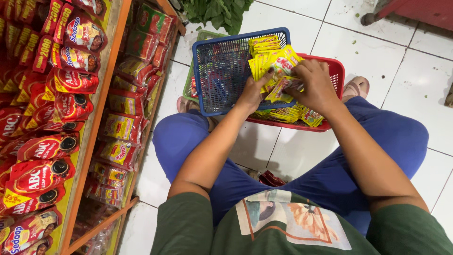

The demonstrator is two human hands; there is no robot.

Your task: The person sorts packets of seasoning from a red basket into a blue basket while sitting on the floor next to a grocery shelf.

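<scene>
White tiles (415, 89) underfoot; over the blue basket (222, 71), our left hand (252, 92) and right hand (314, 85) both grip yellow sachets (278, 63), the right nearer.

The blue basket (222, 75) is moulded plastic mesh with a smooth, faintly shiny rim, and so are the red basket (336, 75) and the green one (200, 38) under it. The yellow sachets (276, 61) held between the left hand (252, 92) and the right hand (314, 87) look like thin glossy plastic film, crinkled at the edges. The red pouches (42, 174) on the shelf (96, 118) are shiny film as well, catching highlights, while the shelf itself is orange-painted wood with a dull finish. The floor tiles (415, 80) are smooth white ceramic with a soft sheen. The blue trousers (396, 137) and green shirt (188, 231) are matt cloth.
</scene>
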